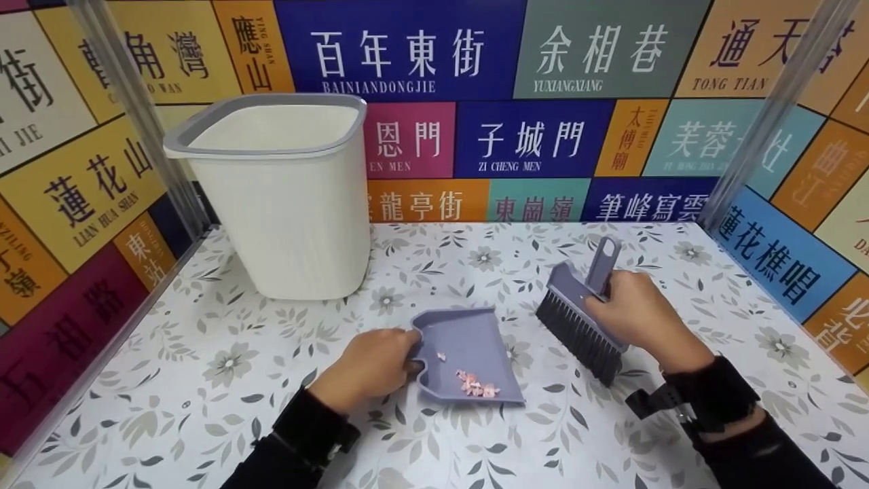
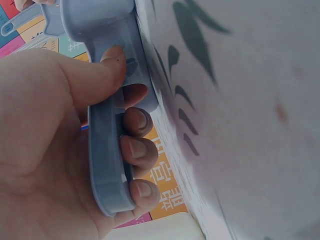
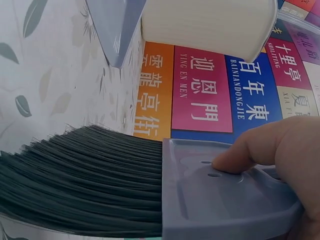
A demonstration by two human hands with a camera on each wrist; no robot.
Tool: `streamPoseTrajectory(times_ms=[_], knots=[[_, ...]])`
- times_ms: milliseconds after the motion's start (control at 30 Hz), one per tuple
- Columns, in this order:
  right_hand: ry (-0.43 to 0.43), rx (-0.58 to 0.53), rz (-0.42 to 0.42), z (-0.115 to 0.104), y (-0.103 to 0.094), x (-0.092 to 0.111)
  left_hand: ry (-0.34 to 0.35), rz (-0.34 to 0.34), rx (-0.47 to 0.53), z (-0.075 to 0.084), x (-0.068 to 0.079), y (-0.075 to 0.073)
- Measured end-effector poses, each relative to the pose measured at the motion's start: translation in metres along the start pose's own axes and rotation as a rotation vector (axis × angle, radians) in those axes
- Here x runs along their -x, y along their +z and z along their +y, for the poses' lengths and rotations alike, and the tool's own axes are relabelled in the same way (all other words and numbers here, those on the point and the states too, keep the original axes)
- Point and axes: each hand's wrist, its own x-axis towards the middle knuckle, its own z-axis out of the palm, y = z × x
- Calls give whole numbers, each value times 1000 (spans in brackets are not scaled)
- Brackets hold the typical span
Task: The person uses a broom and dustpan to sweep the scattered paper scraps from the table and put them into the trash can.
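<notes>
My left hand (image 1: 377,363) grips the handle of a grey-purple dustpan (image 1: 451,339); in the left wrist view the fingers curl round that handle (image 2: 107,155). Small pink scraps (image 1: 475,386) lie in the pan, most of them towards its near side. To the right, my right hand (image 1: 635,309) holds a matching hand brush (image 1: 584,299) with dark bristles (image 3: 90,185). Its thumb presses on the back of the brush head in the right wrist view. The brush is apart from the pan's front lip, its bristles pointing down towards the tablecloth.
A white bin (image 1: 292,217) with a grey rim stands upright at the back left, beyond the dustpan. The table wears a leaf-and-flower patterned cloth (image 1: 434,272). Panels with coloured street-name signs (image 1: 400,44) enclose the back and sides, with clear posts (image 1: 767,129) at the corners.
</notes>
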Motion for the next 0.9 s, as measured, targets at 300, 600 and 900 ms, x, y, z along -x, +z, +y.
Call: streamPoseTrajectory(times_ms=[300,600,900], knots=[[-24,16,29,-2,1,1,-7,-35,10,1,0,-3],[-43,25,45,-2,3,2,9,-34,-20,-5,2,-18],[-99,46,55,-1,6,0,27,-38,34,-13,9,-42]])
